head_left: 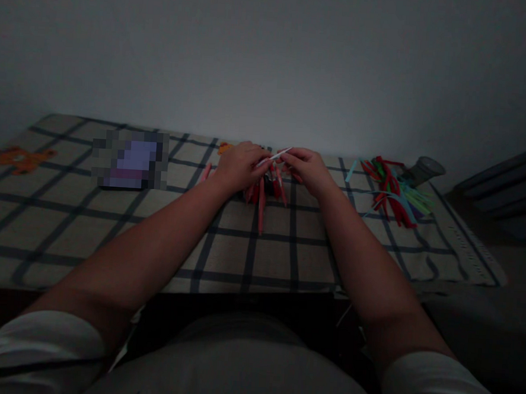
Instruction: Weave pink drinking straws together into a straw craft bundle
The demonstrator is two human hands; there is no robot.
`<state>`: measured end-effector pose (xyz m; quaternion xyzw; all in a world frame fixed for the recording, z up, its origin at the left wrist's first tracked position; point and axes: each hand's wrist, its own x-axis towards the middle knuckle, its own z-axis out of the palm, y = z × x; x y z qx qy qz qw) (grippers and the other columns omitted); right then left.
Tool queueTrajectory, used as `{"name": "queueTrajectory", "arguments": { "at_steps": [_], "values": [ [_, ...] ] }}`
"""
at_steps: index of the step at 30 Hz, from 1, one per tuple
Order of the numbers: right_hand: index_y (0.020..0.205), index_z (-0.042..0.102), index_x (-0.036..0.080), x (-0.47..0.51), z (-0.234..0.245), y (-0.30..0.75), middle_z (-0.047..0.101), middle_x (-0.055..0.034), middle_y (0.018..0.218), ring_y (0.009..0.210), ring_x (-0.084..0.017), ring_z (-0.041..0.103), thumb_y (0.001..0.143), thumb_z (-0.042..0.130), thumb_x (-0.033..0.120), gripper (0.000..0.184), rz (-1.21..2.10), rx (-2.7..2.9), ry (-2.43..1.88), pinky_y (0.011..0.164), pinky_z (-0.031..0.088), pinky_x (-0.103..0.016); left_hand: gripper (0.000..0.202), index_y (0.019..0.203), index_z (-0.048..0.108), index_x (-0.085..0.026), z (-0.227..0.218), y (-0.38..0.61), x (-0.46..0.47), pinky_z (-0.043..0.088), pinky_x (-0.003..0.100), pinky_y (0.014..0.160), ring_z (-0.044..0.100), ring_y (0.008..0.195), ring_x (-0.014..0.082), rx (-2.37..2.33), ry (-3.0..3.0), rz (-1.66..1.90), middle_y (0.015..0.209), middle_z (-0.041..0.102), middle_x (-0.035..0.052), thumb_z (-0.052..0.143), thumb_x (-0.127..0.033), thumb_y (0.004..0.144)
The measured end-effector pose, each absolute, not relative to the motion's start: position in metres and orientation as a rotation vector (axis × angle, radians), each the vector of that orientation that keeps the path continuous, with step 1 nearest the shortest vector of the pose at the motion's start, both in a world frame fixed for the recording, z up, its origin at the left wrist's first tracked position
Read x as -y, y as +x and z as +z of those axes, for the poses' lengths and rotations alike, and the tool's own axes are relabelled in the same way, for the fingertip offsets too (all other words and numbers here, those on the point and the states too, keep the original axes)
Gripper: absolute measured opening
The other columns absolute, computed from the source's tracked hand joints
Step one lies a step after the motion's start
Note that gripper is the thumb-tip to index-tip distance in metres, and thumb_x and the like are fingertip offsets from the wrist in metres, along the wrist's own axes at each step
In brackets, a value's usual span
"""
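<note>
Both my hands reach out to the far middle of a table covered by a checked cloth (109,235). My left hand (238,166) and my right hand (307,169) are closed in a pinch on the two ends of one thin pale strip (274,156), held a little above the cloth. Under and between the hands lies a small heap of pink and red strips (263,194), one long piece pointing toward me.
A bigger pile of red, green and blue strips (394,193) lies at the far right, beside a grey cup (425,169). A blurred purple rectangle (129,159) sits at the left, an orange figure (20,158) at the far left. A wall stands behind the table.
</note>
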<state>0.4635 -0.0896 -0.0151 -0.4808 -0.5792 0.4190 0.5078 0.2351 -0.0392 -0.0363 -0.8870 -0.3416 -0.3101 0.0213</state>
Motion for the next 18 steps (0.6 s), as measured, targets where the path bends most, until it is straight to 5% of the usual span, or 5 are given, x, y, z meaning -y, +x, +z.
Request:
{"name": "queueTrajectory", "arguments": {
  "at_steps": [5, 12, 18],
  "values": [
    [0.097, 0.085, 0.018, 0.089, -0.017, 0.463, 0.082, -0.0012, 0.088, 0.067, -0.009, 0.061, 0.091, 0.098, 0.033, 0.020, 1.063, 1.326, -1.150, 0.052, 0.042, -0.018, 0.036, 0.127, 0.091, -0.020, -0.032, 0.235, 0.045, 0.057, 0.046, 0.102, 0.079, 0.115, 0.0331, 1.163, -2.731, -1.013, 0.116, 0.090, 0.0139, 0.063, -0.038, 0.113],
    [0.107, 0.084, 0.024, 0.080, -0.024, 0.471, 0.087, -0.0017, 0.103, 0.069, -0.009, 0.063, 0.083, 0.108, 0.062, 0.051, 1.051, 1.117, -1.064, 0.050, 0.043, -0.018, 0.037, 0.123, 0.092, -0.021, -0.029, 0.235, 0.047, 0.056, 0.045, 0.098, 0.079, 0.112, 0.0329, 1.214, -2.727, -0.964, 0.114, 0.089, 0.0141, 0.062, -0.040, 0.113],
    [0.102, 0.083, 0.024, 0.082, -0.021, 0.470, 0.085, -0.0006, 0.103, 0.070, -0.007, 0.062, 0.080, 0.111, 0.063, 0.053, 1.083, 1.084, -1.011, 0.054, 0.049, -0.018, 0.035, 0.123, 0.092, -0.021, -0.032, 0.236, 0.044, 0.057, 0.046, 0.098, 0.079, 0.113, 0.0340, 1.203, -2.708, -0.965, 0.114, 0.089, 0.0144, 0.064, -0.038, 0.111]
  ]
}}
